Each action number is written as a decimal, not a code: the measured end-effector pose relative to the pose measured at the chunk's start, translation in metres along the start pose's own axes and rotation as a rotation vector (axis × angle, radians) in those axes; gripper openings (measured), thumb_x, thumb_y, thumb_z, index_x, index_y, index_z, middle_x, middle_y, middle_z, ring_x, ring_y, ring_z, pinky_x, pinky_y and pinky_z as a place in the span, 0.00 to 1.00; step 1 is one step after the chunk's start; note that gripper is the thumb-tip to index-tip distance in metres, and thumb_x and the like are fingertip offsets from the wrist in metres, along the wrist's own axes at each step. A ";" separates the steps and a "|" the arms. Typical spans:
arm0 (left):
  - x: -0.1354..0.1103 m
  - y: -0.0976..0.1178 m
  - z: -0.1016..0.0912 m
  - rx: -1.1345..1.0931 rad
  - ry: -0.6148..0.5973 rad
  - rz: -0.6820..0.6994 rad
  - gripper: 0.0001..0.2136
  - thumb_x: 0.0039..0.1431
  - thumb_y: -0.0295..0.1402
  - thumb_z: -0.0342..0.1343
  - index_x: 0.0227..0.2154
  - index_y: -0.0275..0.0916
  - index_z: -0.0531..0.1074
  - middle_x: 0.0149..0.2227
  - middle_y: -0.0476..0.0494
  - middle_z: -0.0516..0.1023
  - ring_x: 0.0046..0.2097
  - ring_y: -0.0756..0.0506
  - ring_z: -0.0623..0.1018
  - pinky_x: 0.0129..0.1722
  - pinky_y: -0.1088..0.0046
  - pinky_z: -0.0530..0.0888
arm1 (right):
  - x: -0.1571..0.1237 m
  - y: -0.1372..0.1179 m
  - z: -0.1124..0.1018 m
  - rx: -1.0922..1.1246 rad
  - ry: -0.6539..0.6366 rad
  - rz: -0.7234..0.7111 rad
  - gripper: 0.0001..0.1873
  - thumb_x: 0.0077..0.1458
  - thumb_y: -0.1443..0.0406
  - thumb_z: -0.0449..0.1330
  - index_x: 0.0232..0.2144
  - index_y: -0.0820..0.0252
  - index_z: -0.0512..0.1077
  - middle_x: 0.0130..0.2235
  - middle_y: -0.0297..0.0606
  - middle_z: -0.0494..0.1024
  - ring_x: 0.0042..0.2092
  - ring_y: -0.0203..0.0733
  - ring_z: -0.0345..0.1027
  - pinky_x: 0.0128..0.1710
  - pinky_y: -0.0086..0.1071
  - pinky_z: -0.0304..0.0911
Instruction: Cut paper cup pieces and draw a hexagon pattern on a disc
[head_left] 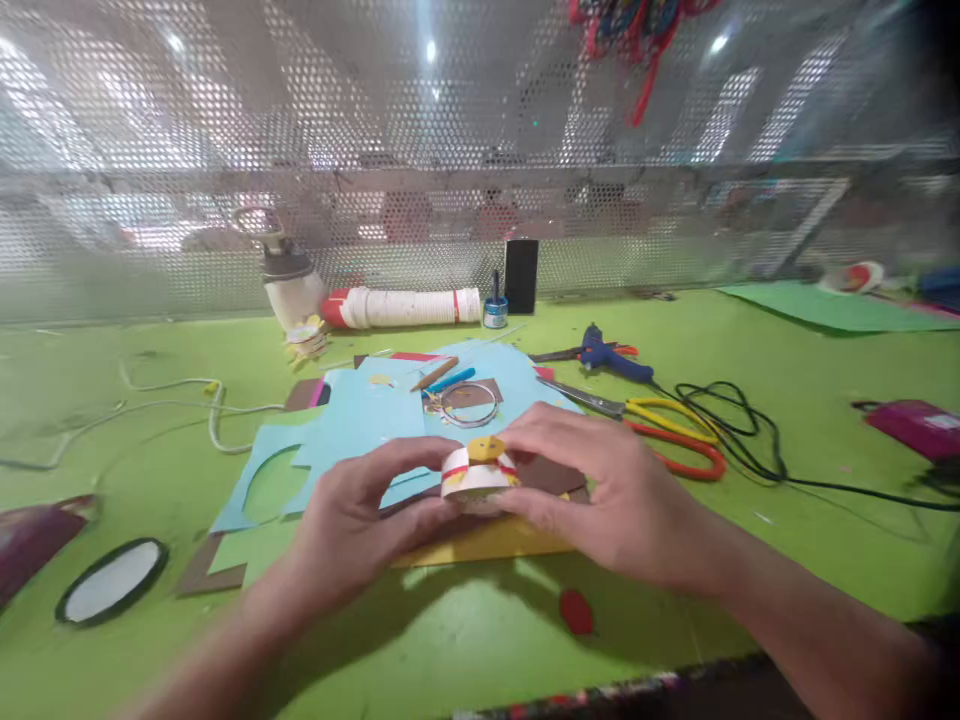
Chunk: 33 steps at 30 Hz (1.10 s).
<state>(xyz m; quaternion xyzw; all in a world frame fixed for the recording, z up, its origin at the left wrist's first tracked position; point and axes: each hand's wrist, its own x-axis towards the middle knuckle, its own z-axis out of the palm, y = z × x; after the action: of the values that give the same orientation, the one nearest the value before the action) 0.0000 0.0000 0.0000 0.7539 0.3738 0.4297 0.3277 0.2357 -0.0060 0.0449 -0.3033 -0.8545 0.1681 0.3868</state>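
Between my two hands is a small white paper cup with a red band and a yellow paper piece on it. It lies tilted, its rim towards me. My left hand grips its left side with thumb and fingers. From the right, my right hand pinches it near the yellow piece. Under the hands lie light blue paper sheets, brown pieces and a yellow sheet. A silvery ring, a blue pen and a brown pencil rest just beyond.
Right of my hands are scissors with yellow and orange handles and a blue glue gun with a black cord. A stack of white cups, a small bottle and a black box stand by the mesh screen.
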 end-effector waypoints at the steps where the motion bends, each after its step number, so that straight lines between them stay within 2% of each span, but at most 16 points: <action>1: 0.000 -0.001 0.000 -0.005 0.002 0.006 0.16 0.57 0.28 0.61 0.45 0.57 0.74 0.44 0.58 0.80 0.44 0.52 0.77 0.45 0.80 0.70 | 0.000 0.000 -0.001 0.000 -0.007 -0.002 0.09 0.57 0.67 0.62 0.37 0.73 0.75 0.35 0.40 0.74 0.38 0.34 0.66 0.40 0.26 0.61; 7: -0.001 -0.003 0.000 -0.058 -0.002 -0.006 0.15 0.56 0.28 0.62 0.44 0.53 0.75 0.43 0.54 0.80 0.43 0.50 0.78 0.45 0.78 0.71 | 0.001 0.000 -0.001 0.011 -0.004 -0.010 0.09 0.56 0.69 0.62 0.40 0.71 0.74 0.37 0.39 0.75 0.40 0.33 0.68 0.42 0.24 0.62; 13: -0.002 0.004 -0.001 -0.068 0.003 -0.046 0.14 0.55 0.28 0.62 0.44 0.51 0.76 0.42 0.52 0.81 0.42 0.49 0.79 0.44 0.79 0.73 | 0.000 0.002 0.000 0.011 0.023 -0.043 0.08 0.57 0.69 0.62 0.39 0.70 0.74 0.36 0.37 0.74 0.38 0.32 0.67 0.41 0.24 0.62; 19: 0.001 0.006 0.001 -0.135 -0.001 -0.067 0.16 0.55 0.26 0.62 0.43 0.53 0.77 0.41 0.54 0.82 0.42 0.51 0.79 0.43 0.82 0.73 | 0.000 0.000 -0.001 0.008 0.009 -0.037 0.07 0.57 0.69 0.62 0.37 0.69 0.74 0.34 0.36 0.74 0.37 0.32 0.66 0.39 0.25 0.61; 26: 0.001 0.005 0.003 -0.233 0.009 -0.043 0.17 0.54 0.24 0.63 0.43 0.52 0.77 0.41 0.54 0.81 0.42 0.51 0.79 0.44 0.81 0.74 | 0.000 0.003 -0.001 0.042 -0.058 0.102 0.11 0.58 0.65 0.62 0.42 0.66 0.73 0.38 0.37 0.76 0.38 0.35 0.68 0.39 0.29 0.62; 33: 0.000 0.006 0.003 -0.202 0.022 -0.033 0.15 0.52 0.26 0.64 0.42 0.49 0.78 0.40 0.52 0.81 0.41 0.51 0.79 0.44 0.81 0.74 | 0.005 0.005 -0.003 0.072 -0.100 0.189 0.07 0.57 0.63 0.62 0.34 0.63 0.74 0.33 0.35 0.75 0.36 0.36 0.67 0.37 0.29 0.62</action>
<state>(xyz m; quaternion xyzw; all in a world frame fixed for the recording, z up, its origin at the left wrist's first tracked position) 0.0044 -0.0030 0.0034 0.7059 0.3447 0.4680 0.4048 0.2377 0.0008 0.0472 -0.3597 -0.8338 0.2492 0.3367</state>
